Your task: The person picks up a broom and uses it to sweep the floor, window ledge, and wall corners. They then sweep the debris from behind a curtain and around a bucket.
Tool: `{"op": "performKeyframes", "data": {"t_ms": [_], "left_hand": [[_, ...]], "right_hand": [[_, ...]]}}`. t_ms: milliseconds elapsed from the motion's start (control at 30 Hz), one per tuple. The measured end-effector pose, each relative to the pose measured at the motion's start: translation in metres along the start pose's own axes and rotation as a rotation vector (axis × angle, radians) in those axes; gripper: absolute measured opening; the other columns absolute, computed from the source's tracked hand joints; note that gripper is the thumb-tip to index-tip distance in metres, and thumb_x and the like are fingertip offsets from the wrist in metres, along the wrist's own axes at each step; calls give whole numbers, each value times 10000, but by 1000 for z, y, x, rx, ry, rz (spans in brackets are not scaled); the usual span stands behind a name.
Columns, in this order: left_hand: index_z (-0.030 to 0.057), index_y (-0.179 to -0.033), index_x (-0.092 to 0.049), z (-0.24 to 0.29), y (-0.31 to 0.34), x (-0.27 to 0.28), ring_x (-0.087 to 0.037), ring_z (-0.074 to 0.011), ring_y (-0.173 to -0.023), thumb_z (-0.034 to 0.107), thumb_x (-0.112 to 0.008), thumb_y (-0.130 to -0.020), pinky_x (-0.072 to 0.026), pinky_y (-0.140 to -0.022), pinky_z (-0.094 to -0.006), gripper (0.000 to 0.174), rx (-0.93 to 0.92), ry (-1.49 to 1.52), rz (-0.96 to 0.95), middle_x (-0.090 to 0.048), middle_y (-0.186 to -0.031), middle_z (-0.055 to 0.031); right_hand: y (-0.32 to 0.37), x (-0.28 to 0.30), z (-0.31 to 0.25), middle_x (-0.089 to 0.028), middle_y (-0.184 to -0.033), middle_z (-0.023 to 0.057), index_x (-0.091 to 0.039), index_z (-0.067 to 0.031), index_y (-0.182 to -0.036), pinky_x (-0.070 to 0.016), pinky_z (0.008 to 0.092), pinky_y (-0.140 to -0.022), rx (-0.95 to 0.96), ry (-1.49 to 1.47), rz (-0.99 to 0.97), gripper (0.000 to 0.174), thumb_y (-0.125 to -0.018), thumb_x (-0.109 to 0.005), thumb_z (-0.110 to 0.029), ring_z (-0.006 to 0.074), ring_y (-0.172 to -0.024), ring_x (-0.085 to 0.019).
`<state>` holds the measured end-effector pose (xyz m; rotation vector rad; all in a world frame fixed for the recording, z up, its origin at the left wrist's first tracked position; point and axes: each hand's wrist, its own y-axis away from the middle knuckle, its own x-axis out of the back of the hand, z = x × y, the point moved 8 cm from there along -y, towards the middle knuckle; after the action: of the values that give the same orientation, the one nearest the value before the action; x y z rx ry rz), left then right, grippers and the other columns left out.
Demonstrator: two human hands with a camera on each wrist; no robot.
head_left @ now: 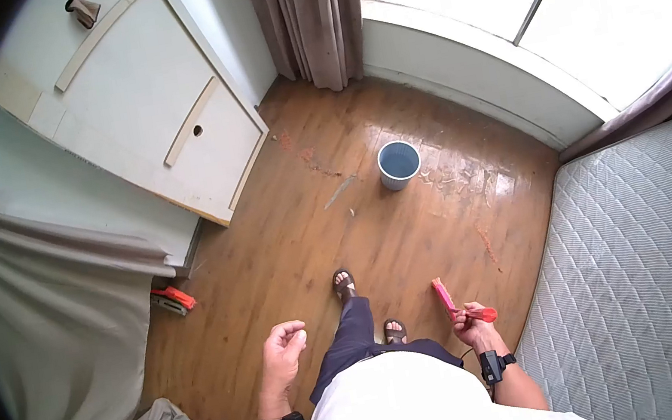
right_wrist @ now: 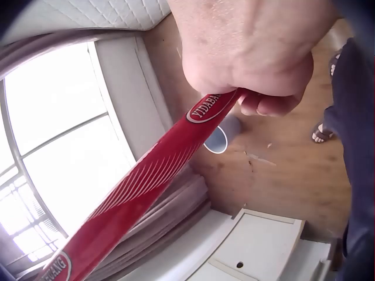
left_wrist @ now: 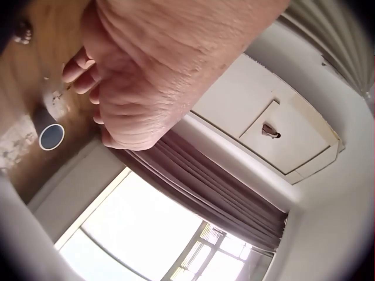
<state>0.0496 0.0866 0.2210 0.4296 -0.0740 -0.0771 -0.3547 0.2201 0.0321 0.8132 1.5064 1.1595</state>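
Observation:
My right hand (head_left: 475, 325) grips a long red stick (right_wrist: 146, 175) with white stripes and an oval label reading "YIDABANG". In the head view one pinkish-red end of the stick points forward over the floor, and a red rounded part shows beside the fingers. The kind of tool cannot be told. On the other side, my left hand (head_left: 282, 359) is raised at waist height with loosely bent fingers and nothing in it. Its palm (left_wrist: 140, 70) fills the top of the left wrist view. Ahead on the floor stands a grey-blue bucket (head_left: 399, 164) with a pale rim.
Reddish crumbs (head_left: 308, 158) and pale scraps (head_left: 445, 181) lie on the wooden floor (head_left: 272, 246). A bare mattress (head_left: 646, 250) is at the right, a white cabinet (head_left: 133, 75) at the left. By the draped cloth (head_left: 64, 311) lies an orange-red and grey object (head_left: 174, 299).

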Motion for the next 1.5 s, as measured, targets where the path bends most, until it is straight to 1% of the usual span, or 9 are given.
{"op": "performKeyframes", "data": {"t_ms": [333, 467, 567, 867, 967, 1233, 1300, 1367, 1500], "left_hand": [[30, -1043, -619, 64, -154, 49, -576, -76, -822, 100, -587, -913, -498, -686, -216, 151, -31, 44, -42, -604, -922, -1], [33, -1043, -620, 86, -193, 60, -576, -76, -822, 101, -590, -912, -498, -683, -218, 151, -88, -7, -39, -605, -921, 1], [36, -1038, -622, 86, -204, 56, -574, -76, -819, 106, -595, -910, -499, -684, -219, 148, -55, 16, -11, -604, -918, 0], [23, -1043, -617, 84, -259, 40, -556, -65, -785, 130, -613, -906, -491, -679, -215, 174, 115, -18, 26, -597, -900, 5], [21, -1040, -617, 96, -285, 33, -564, -70, -775, 131, -608, -910, -495, -666, -213, 170, 124, -38, 83, -603, -900, -3], [27, -1045, -618, 120, -340, -9, -610, -101, -795, 128, -598, -920, -524, -652, -235, 163, 404, -161, 142, -622, -923, -27], [27, -1049, -618, 131, -349, -23, -610, -102, -803, 133, -598, -921, -524, -659, -237, 167, 431, -156, 154, -624, -924, -27], [35, -1054, -615, 139, -354, -38, -618, -113, -814, 148, -591, -927, -534, -662, -249, 172, 445, -184, 147, -626, -939, -31], [38, -1064, -609, 146, -358, -58, -625, -131, -845, 154, -577, -934, -544, -687, -274, 177, 489, -191, 116, -627, -972, -41]], "right_hand": [[-3, -129, -51, -490, -562, -28, -498, -115, -742, -389, 260, -425, 256, -136, -144, 179, -872, -472, -235, 124, -450, -474], [2, -164, -64, -507, -603, -17, -488, -144, -811, -419, 282, -455, 349, 23, -178, 129, -877, -520, -250, 135, -490, -509], [4, -184, -81, -497, -586, -16, -500, -122, -704, -384, 291, -423, 453, 107, -70, 230, -875, -528, -273, 135, -455, -463], [-37, -262, -143, -525, -620, -4, -528, -122, -757, -399, 297, -436, 534, 248, -11, 170, -884, -556, -232, 139, -468, -481], [-89, -289, -184, -532, -626, 14, -529, -107, -760, -408, 285, -449, 560, 244, -6, 151, -874, -571, -196, 146, -473, -485], [-189, -385, -339, -534, -602, 41, -525, -70, -734, -425, 299, -462, 599, 364, 33, 162, -861, -583, -152, 160, -502, -515], [-215, -407, -378, -538, -627, 45, -513, -78, -763, -424, 313, -456, 572, 395, 8, 161, -874, -577, -175, 166, -509, -517], [-248, -418, -410, -534, -645, 48, -490, -85, -803, -428, 335, -454, 405, 295, 48, 150, -894, -546, -190, 174, -518, -521], [-308, -440, -430, -523, -642, 63, -460, -72, -849, -461, 409, -438, 336, 470, 155, 130, -915, -469, -184, 221, -491, -529]]}}
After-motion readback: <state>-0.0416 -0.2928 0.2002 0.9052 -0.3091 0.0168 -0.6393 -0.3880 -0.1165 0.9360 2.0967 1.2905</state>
